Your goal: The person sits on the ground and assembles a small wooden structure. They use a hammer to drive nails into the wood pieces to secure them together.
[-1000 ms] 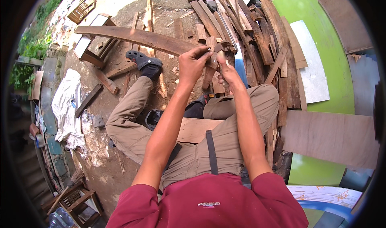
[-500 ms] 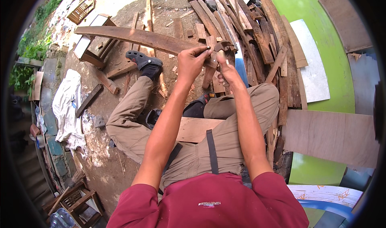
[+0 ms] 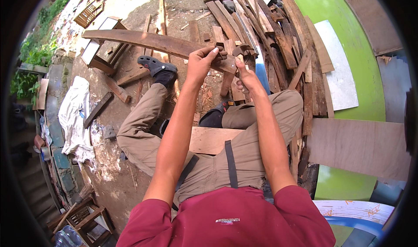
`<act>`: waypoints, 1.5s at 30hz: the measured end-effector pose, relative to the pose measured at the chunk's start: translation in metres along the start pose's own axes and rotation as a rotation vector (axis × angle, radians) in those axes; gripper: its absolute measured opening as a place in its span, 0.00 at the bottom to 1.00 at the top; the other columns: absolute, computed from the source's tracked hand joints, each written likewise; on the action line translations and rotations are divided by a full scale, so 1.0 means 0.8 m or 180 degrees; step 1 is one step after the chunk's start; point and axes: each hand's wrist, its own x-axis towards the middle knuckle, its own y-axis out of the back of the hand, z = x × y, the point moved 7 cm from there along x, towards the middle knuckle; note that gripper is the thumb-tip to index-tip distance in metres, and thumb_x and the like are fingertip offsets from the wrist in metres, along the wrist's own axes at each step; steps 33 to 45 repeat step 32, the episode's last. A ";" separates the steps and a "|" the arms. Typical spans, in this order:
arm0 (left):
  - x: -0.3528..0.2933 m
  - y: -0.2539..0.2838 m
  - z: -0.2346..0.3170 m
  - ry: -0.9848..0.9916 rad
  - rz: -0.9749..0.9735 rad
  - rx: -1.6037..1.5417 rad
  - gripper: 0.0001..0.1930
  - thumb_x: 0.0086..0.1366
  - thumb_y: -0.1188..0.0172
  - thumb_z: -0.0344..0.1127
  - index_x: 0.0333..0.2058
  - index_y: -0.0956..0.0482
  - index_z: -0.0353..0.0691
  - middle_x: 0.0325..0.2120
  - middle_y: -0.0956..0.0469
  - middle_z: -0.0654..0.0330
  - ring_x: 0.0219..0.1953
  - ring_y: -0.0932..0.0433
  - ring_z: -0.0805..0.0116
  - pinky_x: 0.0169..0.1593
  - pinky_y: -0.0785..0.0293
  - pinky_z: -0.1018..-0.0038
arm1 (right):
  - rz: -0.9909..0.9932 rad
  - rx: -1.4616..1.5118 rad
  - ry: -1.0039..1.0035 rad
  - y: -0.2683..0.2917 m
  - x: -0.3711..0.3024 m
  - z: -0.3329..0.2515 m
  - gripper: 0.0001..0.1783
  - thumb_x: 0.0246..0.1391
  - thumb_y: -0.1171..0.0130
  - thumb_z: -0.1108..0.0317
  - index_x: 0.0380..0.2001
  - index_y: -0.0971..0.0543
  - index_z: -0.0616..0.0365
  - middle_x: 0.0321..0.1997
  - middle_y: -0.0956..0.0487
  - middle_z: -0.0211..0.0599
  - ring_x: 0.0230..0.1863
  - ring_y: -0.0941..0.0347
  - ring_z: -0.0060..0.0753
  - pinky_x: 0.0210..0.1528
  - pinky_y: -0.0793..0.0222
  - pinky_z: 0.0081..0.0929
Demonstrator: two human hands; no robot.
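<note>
A long, slightly curved wooden plank [image 3: 143,40] stretches from the far left to its near end in front of me, between my hands. My left hand [image 3: 202,63] is over the plank near that end, fingers curled and thumb pressed against them; whatever they hold is too small or hidden. My right hand [image 3: 247,78] is wrapped round the handle of a hammer [image 3: 239,50], whose dark head stands upright just above the fist, beside the plank's end. Below the hands, a pale board [image 3: 214,140] lies between my legs.
To the right lies a heap of planks and offcuts [image 3: 278,42], with a blue-and-silver handsaw [image 3: 260,70] along its near side. Green sheets [image 3: 365,68] and a plywood panel [image 3: 357,144] are farther right. On the left are a white cloth [image 3: 75,116] and a small wooden frame [image 3: 102,57].
My left hand has drawn back to the left along the plank from the hammer head, its fingers curling in more. My right hand and the hammer have barely moved.
</note>
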 end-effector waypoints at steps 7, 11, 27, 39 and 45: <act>0.002 0.011 -0.004 0.0134 0.0153 -0.0120 0.16 0.72 0.37 0.36 0.50 0.17 0.29 0.41 0.13 0.50 0.41 0.13 0.64 0.46 0.16 0.70 | -0.0072 -0.0109 -0.0106 0.000 0.001 0.004 0.49 0.46 0.42 0.16 0.36 0.18 0.60 0.25 0.26 0.28 0.24 0.31 0.23 0.24 0.37 0.23; 0.001 0.004 0.021 -0.0220 0.0066 0.1454 0.13 0.70 0.34 0.36 0.47 0.14 0.35 0.36 0.15 0.56 0.36 0.16 0.66 0.41 0.20 0.69 | -0.0015 -0.0028 -0.0014 0.002 0.009 0.009 0.50 0.46 0.41 0.16 0.36 0.18 0.61 0.28 0.25 0.31 0.25 0.30 0.24 0.25 0.34 0.25; -0.063 -0.018 0.041 -0.2334 -0.0051 0.4050 0.20 0.65 0.32 0.36 0.54 0.18 0.40 0.49 0.19 0.56 0.54 0.22 0.55 0.57 0.30 0.60 | -0.0110 0.0156 -0.0056 0.001 0.007 0.010 0.44 0.48 0.39 0.19 0.37 0.23 0.55 0.26 0.34 0.22 0.24 0.38 0.17 0.20 0.42 0.18; -0.085 -0.015 0.021 -0.2526 0.0237 0.4294 0.25 0.64 0.31 0.42 0.58 0.21 0.42 0.55 0.23 0.54 0.59 0.25 0.56 0.65 0.36 0.59 | -0.0262 0.0111 -0.0257 -0.001 0.016 0.021 0.45 0.50 0.39 0.19 0.41 0.22 0.55 0.29 0.33 0.23 0.25 0.37 0.18 0.20 0.41 0.19; -0.085 -0.015 0.021 -0.2526 0.0237 0.4294 0.25 0.64 0.31 0.42 0.58 0.21 0.42 0.55 0.23 0.54 0.59 0.25 0.56 0.65 0.36 0.59 | -0.0262 0.0111 -0.0257 -0.001 0.016 0.021 0.45 0.50 0.39 0.19 0.41 0.22 0.55 0.29 0.33 0.23 0.25 0.37 0.18 0.20 0.41 0.19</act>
